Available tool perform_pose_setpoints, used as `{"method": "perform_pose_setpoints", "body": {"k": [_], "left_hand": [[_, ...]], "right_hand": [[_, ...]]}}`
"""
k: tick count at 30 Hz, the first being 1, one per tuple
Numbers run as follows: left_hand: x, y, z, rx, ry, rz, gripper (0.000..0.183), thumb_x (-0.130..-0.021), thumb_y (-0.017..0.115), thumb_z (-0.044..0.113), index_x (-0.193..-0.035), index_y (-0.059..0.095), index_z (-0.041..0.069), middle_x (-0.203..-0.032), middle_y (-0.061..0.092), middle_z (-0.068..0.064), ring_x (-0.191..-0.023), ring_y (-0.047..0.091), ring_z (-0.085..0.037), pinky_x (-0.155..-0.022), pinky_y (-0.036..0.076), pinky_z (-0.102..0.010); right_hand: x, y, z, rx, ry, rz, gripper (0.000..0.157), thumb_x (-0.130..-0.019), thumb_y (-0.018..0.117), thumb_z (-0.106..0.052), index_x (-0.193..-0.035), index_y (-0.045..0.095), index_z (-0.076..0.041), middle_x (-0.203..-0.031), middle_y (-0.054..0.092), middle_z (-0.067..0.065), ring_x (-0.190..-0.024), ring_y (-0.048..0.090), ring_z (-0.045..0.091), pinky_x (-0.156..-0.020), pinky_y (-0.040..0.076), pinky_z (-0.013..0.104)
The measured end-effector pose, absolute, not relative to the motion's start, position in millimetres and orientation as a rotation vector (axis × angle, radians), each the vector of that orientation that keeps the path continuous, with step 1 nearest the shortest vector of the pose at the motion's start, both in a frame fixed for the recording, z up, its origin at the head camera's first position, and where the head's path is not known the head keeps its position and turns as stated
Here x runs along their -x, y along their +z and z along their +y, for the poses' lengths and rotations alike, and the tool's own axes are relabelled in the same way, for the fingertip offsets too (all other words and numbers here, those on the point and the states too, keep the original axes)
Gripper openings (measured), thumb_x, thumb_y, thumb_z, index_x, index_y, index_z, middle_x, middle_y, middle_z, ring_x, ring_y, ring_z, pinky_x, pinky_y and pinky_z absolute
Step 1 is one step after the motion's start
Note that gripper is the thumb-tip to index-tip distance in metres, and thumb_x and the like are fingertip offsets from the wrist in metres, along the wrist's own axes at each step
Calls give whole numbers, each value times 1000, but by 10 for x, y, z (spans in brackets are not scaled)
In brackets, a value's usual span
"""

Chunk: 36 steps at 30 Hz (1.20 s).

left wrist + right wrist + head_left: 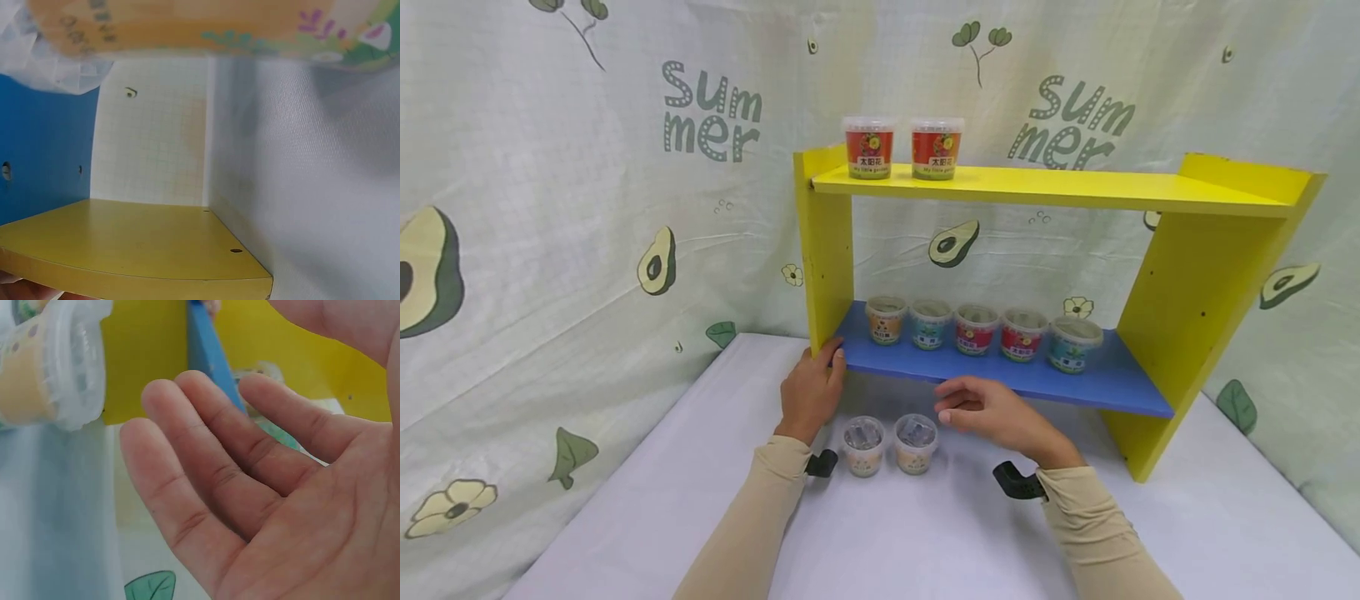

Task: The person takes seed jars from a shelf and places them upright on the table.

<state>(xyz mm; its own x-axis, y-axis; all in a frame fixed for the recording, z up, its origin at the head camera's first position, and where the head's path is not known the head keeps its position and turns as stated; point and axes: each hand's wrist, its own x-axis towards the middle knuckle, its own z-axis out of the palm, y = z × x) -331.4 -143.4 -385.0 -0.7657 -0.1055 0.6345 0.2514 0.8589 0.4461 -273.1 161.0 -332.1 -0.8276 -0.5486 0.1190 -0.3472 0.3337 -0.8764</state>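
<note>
My left hand (pixel 808 393) grips the lower front corner of the yellow left side panel (pixel 826 267) of a shelf unit; some fingertips show at the panel's edge in the left wrist view. My right hand (pixel 996 412) hovers in front of the blue lower shelf (pixel 895 363), fingers loosely bent and holding nothing. Between the hands, two small lidded cups with pale orange labels stand side by side on the table: a left cup (pixel 864 461) and a right cup (pixel 913 460). In the right wrist view, an orange-labelled cup (pixel 25 375) lies apart from the fingers.
On the blue shelf stands a row of several cups, among them an orange-labelled one (pixel 885 327) and teal ones. Two red-labelled cups, one at left (pixel 869 152), stand on the yellow top shelf (pixel 1060 185). The right side panel (pixel 1195 308) reaches the white table (pixel 925 542). A printed curtain (pixel 587 167) hangs behind.
</note>
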Motion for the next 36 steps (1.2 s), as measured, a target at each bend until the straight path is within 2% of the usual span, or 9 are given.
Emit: {"method": "perform_pose_setpoints", "body": {"k": [2,6,12,19,29,36], "left_hand": [[3313,-3864,-1431,108,-679,-2343,46,-106,38,46,-137,63,22,-109,66,-18,-85,66,-34,-65,55,-51],[3302,-3865,-1411,106,-680,-2345,45,-106,39,45,-136,63,22,-110,66,-18,-88,67,-34,-66,54,-51],[3306,-3842,-1391,103,-683,-2338,46,-106,37,46,-136,63,23,-110,66,-17,-89,66,-34,-67,54,-52],[3303,-3828,-1396,113,-685,-2319,46,-105,37,45,-136,63,23,-109,66,-18,-87,66,-34,-66,54,-52],[3295,-3817,-1431,132,-680,-2290,45,-105,38,45,-134,64,23,-106,66,-18,-84,66,-35,-63,53,-53],[3279,-3843,-1456,122,-686,-2319,45,-105,38,45,-136,64,23,-107,66,-17,-84,65,-33,-64,53,-51]], "right_hand": [[2720,-3289,1608,814,-1527,2378,50,-95,71,-28,-135,56,-3,-120,67,12,-110,64,31,-89,53,38],[2696,-3177,1590,831,-1570,2351,50,-96,70,-28,-135,55,0,-121,67,13,-110,64,32,-89,53,48],[2679,-2909,1564,869,-1571,2391,51,-98,67,-28,-136,54,2,-121,66,15,-108,66,32,-86,55,42],[2652,-2544,1567,947,-1574,2441,42,-102,60,-29,-134,56,-3,-119,67,19,-108,67,29,-89,52,52],[2599,-2018,1592,985,-1492,2553,41,-106,51,-34,-133,56,-4,-117,67,15,-107,66,30,-85,55,36],[2617,-1654,1575,1108,-1425,2638,41,-108,46,-33,-128,59,0,-112,68,14,-105,67,31,-86,55,36]]}}
